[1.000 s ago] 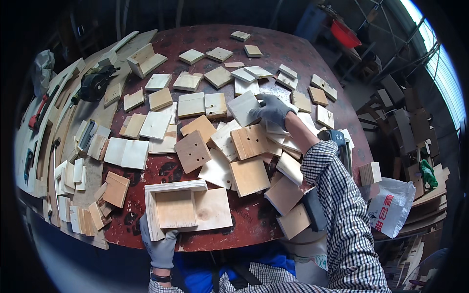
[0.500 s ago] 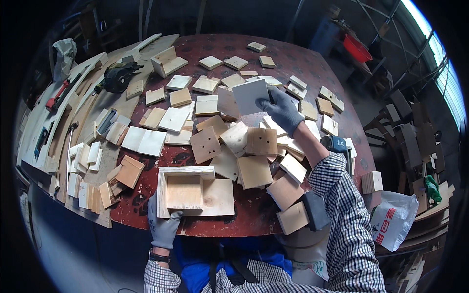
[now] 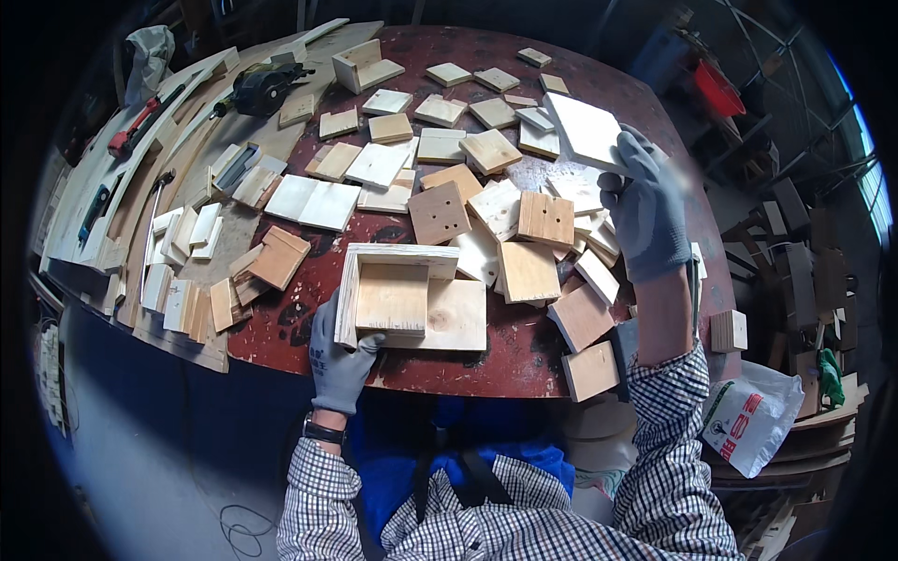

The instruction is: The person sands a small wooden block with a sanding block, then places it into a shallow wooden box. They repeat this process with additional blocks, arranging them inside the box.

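My left hand (image 3: 339,369), in a grey work glove, grips the near left corner of a small wooden box assembly (image 3: 458,323) at the table's front edge. The assembly has upright sides and a flat board reaching out to the right. Raised over the right part of the pile, my gloved right hand (image 3: 650,210) pinches a pale square wooden board (image 3: 582,131) by its right edge; the board is tilted. Below it lie loose wood blocks, among them a brown block with drilled holes (image 3: 440,213) and a lighter block with two holes (image 3: 545,217).
Wood pieces cover much of the red table (image 3: 412,372). On its left lie long planks, a black power tool (image 3: 267,89), a red-handled tool (image 3: 133,131) and a hammer (image 3: 159,192). A white sack (image 3: 748,416) and a wood stack (image 3: 728,331) are at right.
The right hand has moved to the right with the board, which is now turned and tilted. My left hand keeps its grip on the box assembly. The whole view has shifted.
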The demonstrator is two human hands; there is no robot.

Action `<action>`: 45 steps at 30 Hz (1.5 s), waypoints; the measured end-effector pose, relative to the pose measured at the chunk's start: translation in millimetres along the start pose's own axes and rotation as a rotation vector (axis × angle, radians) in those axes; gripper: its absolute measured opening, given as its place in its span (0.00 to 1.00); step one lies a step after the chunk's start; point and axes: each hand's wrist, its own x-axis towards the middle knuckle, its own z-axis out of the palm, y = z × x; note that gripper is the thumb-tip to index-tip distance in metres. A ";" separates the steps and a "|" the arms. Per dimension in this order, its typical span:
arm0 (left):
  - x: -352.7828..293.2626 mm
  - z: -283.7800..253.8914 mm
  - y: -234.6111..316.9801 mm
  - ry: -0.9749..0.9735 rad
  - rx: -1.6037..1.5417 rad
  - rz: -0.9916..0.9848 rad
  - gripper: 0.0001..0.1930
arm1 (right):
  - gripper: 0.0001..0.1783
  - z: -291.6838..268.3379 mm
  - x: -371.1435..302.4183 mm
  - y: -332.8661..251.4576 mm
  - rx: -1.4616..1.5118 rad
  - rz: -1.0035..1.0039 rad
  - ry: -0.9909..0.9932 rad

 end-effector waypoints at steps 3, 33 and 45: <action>-3.7 -5.2 -1.1 0.013 0.025 0.021 0.47 | 0.31 31.5 -63.3 4.6 -0.075 -0.021 -0.140; 2.0 -8.4 6.2 -0.020 0.021 -0.003 0.39 | 0.44 83.7 -152.4 151.8 -1.010 -0.637 -0.424; 2.8 -8.5 2.8 -0.021 -0.025 0.000 0.37 | 0.51 90.8 -151.6 153.9 -0.911 -0.504 -0.438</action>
